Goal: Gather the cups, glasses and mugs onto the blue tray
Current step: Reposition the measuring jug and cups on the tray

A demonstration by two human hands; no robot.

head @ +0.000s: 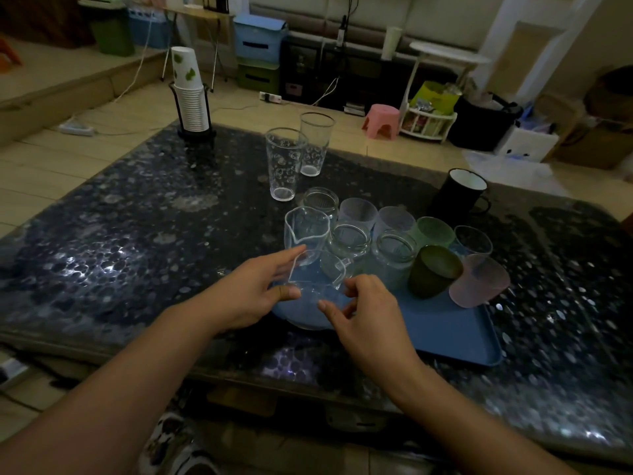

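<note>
Both hands on a clear glass pitcher (pixel 313 286) at the near-left corner of the blue tray (pixel 445 323). Left hand (pixel 250 296) curled around its left wall, thumb pressed on the glass; right hand (pixel 359 313) pinching the near rim with thumb and fingertips. Crowded at 12 to 2 o'clock of the pitcher: clear jars (pixel 394 255), a dark green cup (pixel 433 270), a pink cup (pixel 479 286). Off the tray on the tabletop (pixel 137 234): two tall glasses (pixel 286 164) at 12 o'clock, black mug (pixel 459 193) at 2 o'clock, paper cup stack (pixel 191 97) far at 11.
</note>
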